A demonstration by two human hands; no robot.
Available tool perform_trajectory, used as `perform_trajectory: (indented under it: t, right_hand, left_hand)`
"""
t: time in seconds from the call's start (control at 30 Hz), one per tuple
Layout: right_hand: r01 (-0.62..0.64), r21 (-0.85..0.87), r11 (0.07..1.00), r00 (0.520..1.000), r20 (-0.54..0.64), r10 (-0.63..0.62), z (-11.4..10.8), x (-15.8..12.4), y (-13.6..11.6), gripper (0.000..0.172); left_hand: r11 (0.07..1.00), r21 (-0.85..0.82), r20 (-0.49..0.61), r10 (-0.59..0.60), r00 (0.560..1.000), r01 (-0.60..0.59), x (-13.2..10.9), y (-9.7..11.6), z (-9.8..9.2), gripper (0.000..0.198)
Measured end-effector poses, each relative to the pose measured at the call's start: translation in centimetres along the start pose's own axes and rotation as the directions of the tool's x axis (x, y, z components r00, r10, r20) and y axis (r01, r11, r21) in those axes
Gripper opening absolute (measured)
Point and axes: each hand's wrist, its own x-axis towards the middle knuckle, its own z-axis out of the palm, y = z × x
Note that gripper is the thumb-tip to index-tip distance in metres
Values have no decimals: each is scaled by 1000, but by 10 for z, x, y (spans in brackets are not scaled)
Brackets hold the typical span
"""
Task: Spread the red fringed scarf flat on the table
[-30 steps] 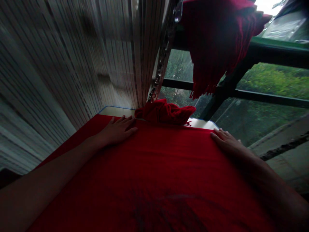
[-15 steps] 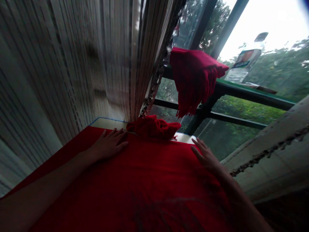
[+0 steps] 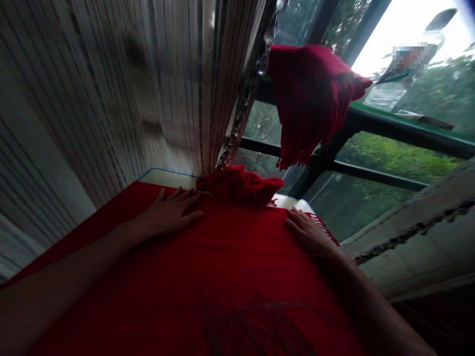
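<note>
A broad red cloth (image 3: 230, 257) lies spread over a pale table (image 3: 165, 177) with a blue edge. My left hand (image 3: 172, 212) rests flat on the cloth near its far edge, fingers spread and holding nothing. On the right, my right hand (image 3: 308, 230) lies on the cloth by the far right corner, fingers stretched out. Between them, a bunched red fringed cloth (image 3: 241, 185) sits at the table's far end. Dark fringe (image 3: 322, 227) shows along the right edge beside my right hand.
Another red fringed cloth (image 3: 315, 94) hangs over the green window rail (image 3: 411, 131). A clear plastic bottle (image 3: 389, 94) stands on that rail, with a small flat object near it. Striped string curtains (image 3: 166, 74) hang along the left. A pale rough-edged wall (image 3: 411, 242) is at the right.
My right hand has shifted slightly left, away from the table corner, and fringe now shows beside it. The left hand stays nearly in place. The camera view has tilted a little.
</note>
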Motion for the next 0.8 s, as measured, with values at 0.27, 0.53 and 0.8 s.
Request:
perform_trajectory:
  t: [0.27, 0.53, 0.8]
  right_hand:
    - [-9, 2, 1000, 999, -36, 9, 7, 1, 7, 74]
    - [-26, 6, 1000, 1000, 2, 26, 2, 0, 3, 80]
    - [-11, 24, 1000, 999, -35, 12, 5, 1, 8, 76]
  left_hand:
    - [992, 47, -86, 123, 989, -119, -3, 10, -7, 68]
    - [983, -28, 17, 180, 983, -180, -2, 19, -4, 75]
    - [984, -17, 12, 178, 984, -178, 0, 16, -1, 75]
